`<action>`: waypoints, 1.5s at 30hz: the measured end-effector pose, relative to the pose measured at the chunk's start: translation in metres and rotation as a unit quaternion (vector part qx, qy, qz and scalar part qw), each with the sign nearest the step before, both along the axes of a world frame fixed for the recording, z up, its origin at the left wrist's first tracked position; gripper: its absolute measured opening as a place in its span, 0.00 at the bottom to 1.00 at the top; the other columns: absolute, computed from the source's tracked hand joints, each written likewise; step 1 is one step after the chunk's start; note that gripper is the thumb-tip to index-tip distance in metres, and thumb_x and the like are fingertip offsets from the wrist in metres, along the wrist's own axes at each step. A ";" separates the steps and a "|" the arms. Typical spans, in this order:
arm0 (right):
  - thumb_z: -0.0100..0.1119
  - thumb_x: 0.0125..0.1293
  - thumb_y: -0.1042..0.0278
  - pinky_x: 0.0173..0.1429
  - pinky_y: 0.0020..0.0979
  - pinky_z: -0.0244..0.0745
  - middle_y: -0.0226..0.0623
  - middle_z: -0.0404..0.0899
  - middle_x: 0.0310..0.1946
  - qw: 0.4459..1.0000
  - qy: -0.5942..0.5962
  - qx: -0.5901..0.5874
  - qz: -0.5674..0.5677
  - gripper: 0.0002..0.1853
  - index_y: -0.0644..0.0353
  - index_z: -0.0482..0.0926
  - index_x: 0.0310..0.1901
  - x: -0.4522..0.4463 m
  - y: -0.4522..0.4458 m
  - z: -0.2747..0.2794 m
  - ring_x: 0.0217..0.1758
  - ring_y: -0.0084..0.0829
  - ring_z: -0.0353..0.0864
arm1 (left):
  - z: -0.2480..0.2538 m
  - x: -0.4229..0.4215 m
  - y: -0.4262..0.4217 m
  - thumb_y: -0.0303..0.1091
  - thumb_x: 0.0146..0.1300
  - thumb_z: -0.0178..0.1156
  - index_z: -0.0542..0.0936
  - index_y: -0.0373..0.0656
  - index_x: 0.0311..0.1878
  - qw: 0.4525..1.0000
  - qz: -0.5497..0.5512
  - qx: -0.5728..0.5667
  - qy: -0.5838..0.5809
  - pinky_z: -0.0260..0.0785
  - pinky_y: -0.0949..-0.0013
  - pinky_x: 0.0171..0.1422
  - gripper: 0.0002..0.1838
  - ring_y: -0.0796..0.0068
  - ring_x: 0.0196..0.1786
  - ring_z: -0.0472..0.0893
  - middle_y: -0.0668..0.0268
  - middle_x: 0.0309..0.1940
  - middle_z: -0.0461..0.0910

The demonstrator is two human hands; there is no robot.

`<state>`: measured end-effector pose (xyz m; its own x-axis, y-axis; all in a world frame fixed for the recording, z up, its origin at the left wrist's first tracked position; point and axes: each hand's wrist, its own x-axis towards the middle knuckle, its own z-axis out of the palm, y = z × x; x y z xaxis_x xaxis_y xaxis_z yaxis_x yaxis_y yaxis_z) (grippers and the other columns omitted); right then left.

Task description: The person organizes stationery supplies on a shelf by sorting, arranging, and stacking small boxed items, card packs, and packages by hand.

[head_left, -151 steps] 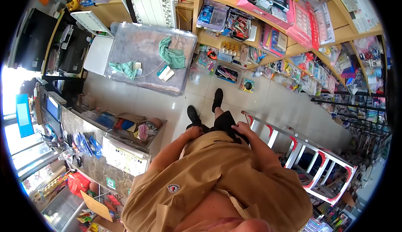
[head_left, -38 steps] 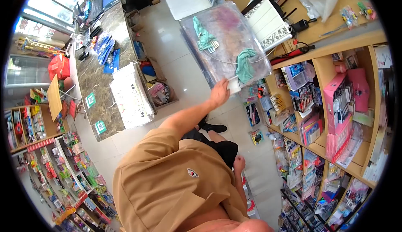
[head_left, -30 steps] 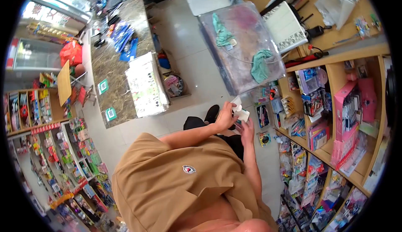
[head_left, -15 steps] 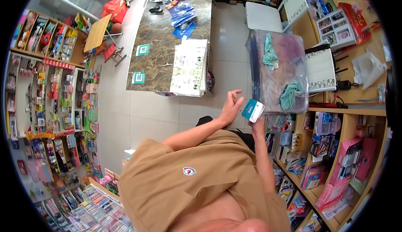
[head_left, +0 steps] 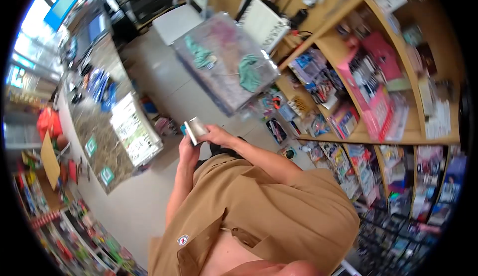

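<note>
A small white and teal box (head_left: 198,126) is held out in front of my body, above the floor. My left hand (head_left: 188,151) closes round its near left side. On its right side, the fingers of my right hand (head_left: 216,135) grip it too. The box is tilted, with a white face and a narrow white edge towards me and a bit of teal at the left. Blur hides whether its end is open.
At left runs a marble counter (head_left: 94,126) with a stack of printed packs (head_left: 133,131) and blue packets (head_left: 101,87). Ahead, a plastic-covered table (head_left: 224,71) carries green cloths (head_left: 249,71). Wooden shelves (head_left: 323,29) full of goods stand at right.
My view has swung to the right. The left hand, open and apart before, has come to the box and gripped it. The box has turned, showing its white side more.
</note>
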<state>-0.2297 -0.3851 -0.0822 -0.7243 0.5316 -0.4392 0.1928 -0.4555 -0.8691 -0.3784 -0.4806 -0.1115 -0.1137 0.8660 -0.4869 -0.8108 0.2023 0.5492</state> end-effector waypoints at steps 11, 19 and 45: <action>0.66 0.72 0.47 0.41 0.30 0.72 0.27 0.83 0.42 0.977 -0.018 -0.076 -0.196 0.26 0.62 0.82 0.59 0.084 0.005 -0.012 0.41 0.22 0.77 | -0.008 0.026 0.036 0.39 0.76 0.58 0.78 0.37 0.62 0.980 -0.188 0.007 -0.058 0.71 0.57 0.71 0.18 0.65 0.61 0.82 0.61 0.57 0.83; 0.67 0.68 0.56 0.54 0.45 0.79 0.54 0.86 0.45 0.880 -0.296 0.168 -0.331 0.22 0.64 0.79 0.55 0.137 0.004 -0.011 0.51 0.51 0.87 | 0.031 0.065 0.083 0.40 0.79 0.53 0.72 0.31 0.67 0.923 -0.385 -0.025 -0.019 0.72 0.52 0.73 0.24 0.53 0.63 0.82 0.52 0.61 0.81; 0.54 0.74 0.60 0.51 0.59 0.79 0.58 0.86 0.37 0.891 -0.304 0.336 -0.026 0.21 0.50 0.74 0.66 0.063 -0.002 0.020 0.44 0.61 0.86 | 0.025 -0.004 0.049 0.47 0.77 0.54 0.78 0.45 0.65 0.951 -0.162 -0.013 -0.262 0.79 0.51 0.66 0.22 0.60 0.67 0.80 0.62 0.65 0.81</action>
<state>-0.1665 -0.3872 -0.0618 -0.4282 0.8478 -0.3127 0.7150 0.1062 -0.6910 -0.3826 -0.4312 -0.0864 0.4215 0.8011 -0.4251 -0.8643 0.4967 0.0792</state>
